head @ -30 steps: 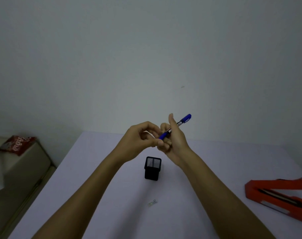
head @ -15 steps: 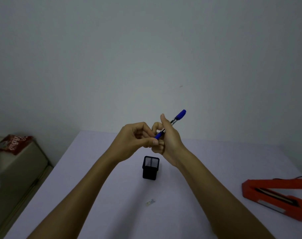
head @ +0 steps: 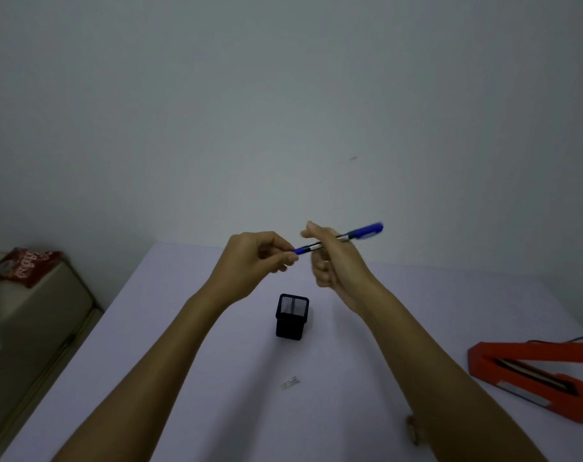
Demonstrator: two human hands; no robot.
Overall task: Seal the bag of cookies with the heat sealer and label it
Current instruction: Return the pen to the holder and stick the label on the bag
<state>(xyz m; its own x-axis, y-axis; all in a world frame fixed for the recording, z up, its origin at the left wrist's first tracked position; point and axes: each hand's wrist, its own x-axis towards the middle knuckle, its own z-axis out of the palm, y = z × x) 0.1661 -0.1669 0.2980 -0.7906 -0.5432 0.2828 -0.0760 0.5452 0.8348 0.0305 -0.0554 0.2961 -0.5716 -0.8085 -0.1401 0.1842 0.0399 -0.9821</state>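
Observation:
A blue marker pen point(head: 356, 235) is held level in the air above the white table point(head: 157, 345). My right hand point(head: 333, 258) grips its barrel, with the capped blue end sticking out to the right. My left hand point(head: 253, 261) pinches the pen's other blue end between thumb and fingers. A red heat sealer point(head: 533, 375) lies open at the table's right edge. A red snack bag point(head: 23, 265) rests on a beige surface far left, off the table. A small label point(head: 291, 382) lies on the table near me.
A black mesh pen holder point(head: 291, 315) stands upright on the table just below my hands. A black cable runs behind the sealer. A plain grey wall fills the upper view. A small brownish object point(head: 413, 428) lies by my right forearm.
The pen has tilted from a steep slant to nearly level. My hands have drawn slightly apart, and my left hand now pinches the pen's left end.

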